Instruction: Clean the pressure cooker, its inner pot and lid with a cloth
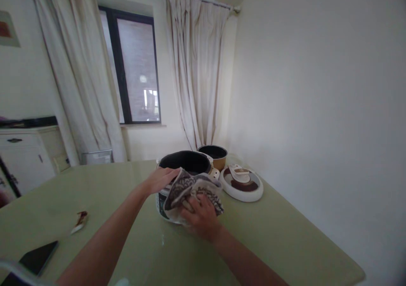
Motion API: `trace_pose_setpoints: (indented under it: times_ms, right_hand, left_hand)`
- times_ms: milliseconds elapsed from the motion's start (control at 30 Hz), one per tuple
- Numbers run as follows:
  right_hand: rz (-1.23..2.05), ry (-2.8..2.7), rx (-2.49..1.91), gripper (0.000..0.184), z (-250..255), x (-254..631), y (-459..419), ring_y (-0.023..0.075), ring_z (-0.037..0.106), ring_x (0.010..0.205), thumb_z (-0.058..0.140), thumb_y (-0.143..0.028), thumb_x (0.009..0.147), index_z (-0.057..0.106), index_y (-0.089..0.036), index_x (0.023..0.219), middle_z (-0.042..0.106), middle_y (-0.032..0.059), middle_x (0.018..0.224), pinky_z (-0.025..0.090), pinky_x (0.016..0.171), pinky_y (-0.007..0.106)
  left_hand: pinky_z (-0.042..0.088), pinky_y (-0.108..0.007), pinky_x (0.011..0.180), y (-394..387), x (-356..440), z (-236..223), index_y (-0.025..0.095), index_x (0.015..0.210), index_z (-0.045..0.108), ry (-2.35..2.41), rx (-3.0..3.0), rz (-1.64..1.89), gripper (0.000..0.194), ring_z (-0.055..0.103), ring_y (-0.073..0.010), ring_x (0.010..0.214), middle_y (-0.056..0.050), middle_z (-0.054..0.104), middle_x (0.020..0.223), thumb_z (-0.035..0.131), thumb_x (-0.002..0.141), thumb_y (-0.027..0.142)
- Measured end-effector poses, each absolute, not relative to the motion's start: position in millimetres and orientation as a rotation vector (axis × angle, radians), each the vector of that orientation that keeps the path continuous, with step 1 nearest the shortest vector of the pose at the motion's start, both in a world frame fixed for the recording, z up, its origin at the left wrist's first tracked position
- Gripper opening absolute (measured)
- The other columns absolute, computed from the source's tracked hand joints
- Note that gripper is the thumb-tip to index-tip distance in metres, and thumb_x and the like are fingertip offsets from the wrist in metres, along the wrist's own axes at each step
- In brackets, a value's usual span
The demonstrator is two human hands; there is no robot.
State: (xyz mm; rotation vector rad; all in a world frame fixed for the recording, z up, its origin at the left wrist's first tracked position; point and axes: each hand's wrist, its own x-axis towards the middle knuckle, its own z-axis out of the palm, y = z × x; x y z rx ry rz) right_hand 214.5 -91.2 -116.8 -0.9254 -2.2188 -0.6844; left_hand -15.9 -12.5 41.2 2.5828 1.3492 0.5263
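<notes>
A rice cooker body (161, 205) with a dark, open inside stands upright on the table. My left hand (161, 179) is closed over its near left rim, fingers reaching toward the opening. My right hand (201, 214) is shut on a brown-and-white patterned cloth (187, 188), pressed against the cooker's front. The bunched cloth hides much of that front and part of the near rim. Just behind the cooker, to the right, sits an inner pot (219, 162), black inside and gold outside. A round white and brown lid (245, 193) lies on the table right of the cooker.
The pale green table (285, 239) runs along a white wall on the right. At left lie a dark flat device (39, 256) and a small brown and white object (80, 222). A window (138, 70), curtains (199, 66) and a white cabinet (27, 159) stand beyond.
</notes>
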Motion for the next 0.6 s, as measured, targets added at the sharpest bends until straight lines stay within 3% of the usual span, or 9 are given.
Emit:
trace_pose_setpoints:
  times_ms: [67, 167, 267, 367, 500, 600]
  right_hand:
    - [-0.631, -2.291, -0.985, 0.052, -143.5, 235.4, -96.3, 0.0356, 0.066, 0.115, 0.09, -0.041, 0.074, 0.073, -0.037, 0.124, 0.073, 0.0065, 0.136, 0.058, 0.091, 0.045]
    - [-0.406, -2.275, -1.197, 0.05, -158.0, 264.0, -98.4, 0.0343, 0.068, 0.11, 0.086, -0.04, 0.074, 0.073, -0.033, 0.121, 0.075, 0.0071, 0.126, 0.057, 0.092, 0.044]
    - [-0.036, -1.942, -1.372, 0.045, -142.0, 281.3, -84.5, 0.0347, 0.065, 0.116, 0.072, -0.031, 0.079, 0.069, -0.023, 0.123, 0.07, 0.013, 0.126, 0.054, 0.101, 0.048]
    - [0.217, -1.574, -1.23, 0.04, -115.2, 288.9, -54.3, 0.0329, 0.063, 0.121, 0.06, -0.03, 0.085, 0.065, -0.019, 0.124, 0.068, 0.0148, 0.126, 0.05, 0.109, 0.051]
    - [0.508, -1.383, -1.102, 0.042, -94.4, 292.4, -7.1, 0.0298, 0.067, 0.12, 0.055, -0.052, 0.098, 0.065, -0.022, 0.125, 0.074, 0.0112, 0.122, 0.052, 0.109, 0.048]
    - [0.602, -1.337, -1.075, 0.058, -95.1, 293.2, 17.9, 0.0313, 0.069, 0.12, 0.049, -0.072, 0.1, 0.07, -0.022, 0.118, 0.077, 0.0132, 0.118, 0.055, 0.108, 0.049]
  left_hand:
    - [0.052, -0.033, 0.09, -14.7, -12.7, 39.4, 0.029, 0.103, 0.083, 1.387, 2.583, 0.553, 0.057, 0.076, -0.0253, 0.095, -0.004, 0.086, 0.101, 0.032, 0.108, 0.055]
    - [0.05, -0.032, 0.087, -17.9, -8.5, 36.3, 0.029, 0.096, 0.084, 1.414, 2.598, 0.597, 0.053, 0.076, -0.0238, 0.091, -0.003, 0.085, 0.094, 0.038, 0.106, 0.055]
    - [0.048, -0.032, 0.089, -20.7, -5.9, 32.5, 0.029, 0.091, 0.084, 1.438, 2.626, 0.647, 0.048, 0.075, -0.0231, 0.091, -0.003, 0.085, 0.094, 0.043, 0.104, 0.051]
    - [0.047, -0.035, 0.091, -22.8, -4.3, 29.3, 0.03, 0.093, 0.084, 1.474, 2.653, 0.67, 0.045, 0.076, -0.0241, 0.095, -0.003, 0.086, 0.098, 0.042, 0.104, 0.044]
    - [0.044, -0.042, 0.093, -25.7, -2.3, 27.1, 0.028, 0.095, 0.084, 1.532, 2.689, 0.655, 0.046, 0.076, -0.028, 0.098, -0.006, 0.085, 0.099, 0.039, 0.103, 0.038]
    - [0.043, -0.045, 0.093, -29.2, -2.3, 24.7, 0.026, 0.09, 0.081, 1.559, 2.707, 0.671, 0.052, 0.074, -0.0292, 0.095, -0.007, 0.082, 0.091, 0.035, 0.107, 0.043]
